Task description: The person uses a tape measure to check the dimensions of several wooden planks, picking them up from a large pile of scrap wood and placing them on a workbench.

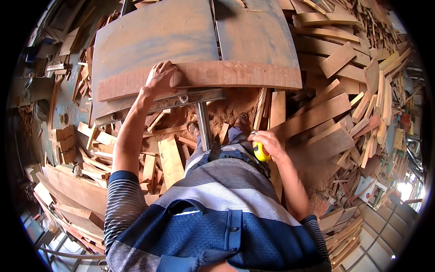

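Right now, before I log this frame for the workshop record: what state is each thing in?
Left hand: flat on the reddish plank, fingers spread.
Reddish plank: lying flat along the saw table's near edge.
Right hand: closed around the yellow tape measure.
Yellow tape measure: held at the hip, no blade visible.
Saw table: dusty.

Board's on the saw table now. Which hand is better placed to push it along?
Probably the left hand: it already rests flat on the reddish board. The right hand is down at the waist, holding a yellow tape measure.

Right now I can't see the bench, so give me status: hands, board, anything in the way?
Left hand flat on reddish board, on the table. Right hand at hip, gripping yellow tape measure. Offcuts heaped right of the table.
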`<state>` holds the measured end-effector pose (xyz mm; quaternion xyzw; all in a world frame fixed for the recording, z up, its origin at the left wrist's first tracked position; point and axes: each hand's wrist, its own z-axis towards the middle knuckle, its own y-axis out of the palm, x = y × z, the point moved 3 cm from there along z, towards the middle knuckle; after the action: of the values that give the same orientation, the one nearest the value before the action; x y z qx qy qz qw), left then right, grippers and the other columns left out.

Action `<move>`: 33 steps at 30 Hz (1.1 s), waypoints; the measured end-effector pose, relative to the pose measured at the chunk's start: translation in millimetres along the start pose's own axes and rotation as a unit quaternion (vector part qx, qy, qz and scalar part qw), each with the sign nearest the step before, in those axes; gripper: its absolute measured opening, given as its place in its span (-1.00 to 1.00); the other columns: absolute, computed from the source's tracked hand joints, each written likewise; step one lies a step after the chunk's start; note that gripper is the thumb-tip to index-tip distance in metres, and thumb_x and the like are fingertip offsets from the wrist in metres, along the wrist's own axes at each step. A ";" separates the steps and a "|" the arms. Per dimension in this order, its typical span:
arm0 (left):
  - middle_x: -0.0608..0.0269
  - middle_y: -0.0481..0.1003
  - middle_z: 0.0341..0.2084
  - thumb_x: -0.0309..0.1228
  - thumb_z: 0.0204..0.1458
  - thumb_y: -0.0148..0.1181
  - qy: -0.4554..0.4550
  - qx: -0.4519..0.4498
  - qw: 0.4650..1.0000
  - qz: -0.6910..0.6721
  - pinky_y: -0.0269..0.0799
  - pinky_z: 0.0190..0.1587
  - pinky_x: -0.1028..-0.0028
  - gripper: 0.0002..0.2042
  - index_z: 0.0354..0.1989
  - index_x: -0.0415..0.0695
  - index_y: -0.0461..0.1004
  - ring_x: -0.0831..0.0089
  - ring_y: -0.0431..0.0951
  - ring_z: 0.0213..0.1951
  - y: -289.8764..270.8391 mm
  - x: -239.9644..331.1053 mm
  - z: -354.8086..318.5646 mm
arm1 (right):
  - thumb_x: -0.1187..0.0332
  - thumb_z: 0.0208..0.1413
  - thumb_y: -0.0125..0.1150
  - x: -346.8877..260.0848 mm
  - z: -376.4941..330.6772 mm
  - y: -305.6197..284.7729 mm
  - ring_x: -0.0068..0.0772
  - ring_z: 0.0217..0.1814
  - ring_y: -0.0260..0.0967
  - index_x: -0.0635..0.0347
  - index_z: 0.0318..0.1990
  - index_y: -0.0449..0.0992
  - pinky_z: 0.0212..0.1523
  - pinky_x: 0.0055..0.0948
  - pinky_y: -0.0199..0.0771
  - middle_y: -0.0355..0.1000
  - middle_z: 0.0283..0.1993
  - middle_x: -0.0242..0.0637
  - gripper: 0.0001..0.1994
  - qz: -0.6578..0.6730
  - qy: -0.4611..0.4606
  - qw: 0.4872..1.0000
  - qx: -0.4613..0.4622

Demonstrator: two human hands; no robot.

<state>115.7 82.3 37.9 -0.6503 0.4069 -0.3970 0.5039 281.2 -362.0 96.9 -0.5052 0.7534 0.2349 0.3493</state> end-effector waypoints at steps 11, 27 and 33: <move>0.09 0.51 0.20 -0.04 -0.38 0.63 -0.075 -0.341 0.929 -0.118 0.37 0.29 0.20 -0.02 0.35 -0.05 0.38 0.08 0.45 0.26 -59.5 -31.1 74.8 | 0.27 0.24 0.20 68.7 -12.9 -13.4 -0.49 -0.28 0.51 0.31 -0.11 0.66 -0.19 -0.57 0.46 0.59 -0.35 -0.25 -0.73 0.252 0.026 0.948 0.194; 0.10 0.56 -0.11 -0.15 -0.28 0.51 -0.123 0.081 0.987 -0.070 0.29 0.16 0.13 -0.47 -0.11 -0.11 0.51 0.06 0.51 0.04 -30.7 -13.9 48.1 | 0.24 0.20 0.23 -81.8 136.1 -75.5 -0.43 -0.27 0.54 0.32 -0.20 0.63 -0.22 -0.51 0.54 0.59 -0.32 -0.19 -0.73 0.205 -0.104 0.953 0.196; 0.20 0.56 -0.15 -0.21 -0.30 0.55 -0.129 0.140 0.980 -0.057 0.28 0.16 0.13 -0.49 -0.13 -0.06 0.51 0.14 0.50 0.02 -28.9 -3.9 30.5 | 0.25 0.10 0.24 -110.6 215.5 -118.8 -0.38 -0.39 0.54 0.26 -0.33 0.64 -0.36 -0.41 0.56 0.57 -0.36 -0.20 -0.77 0.085 -0.104 0.956 0.260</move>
<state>146.3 100.8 60.3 -0.6412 0.2413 -0.3906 0.6148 480.6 -188.7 42.0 -0.3037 0.7885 0.1112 0.5232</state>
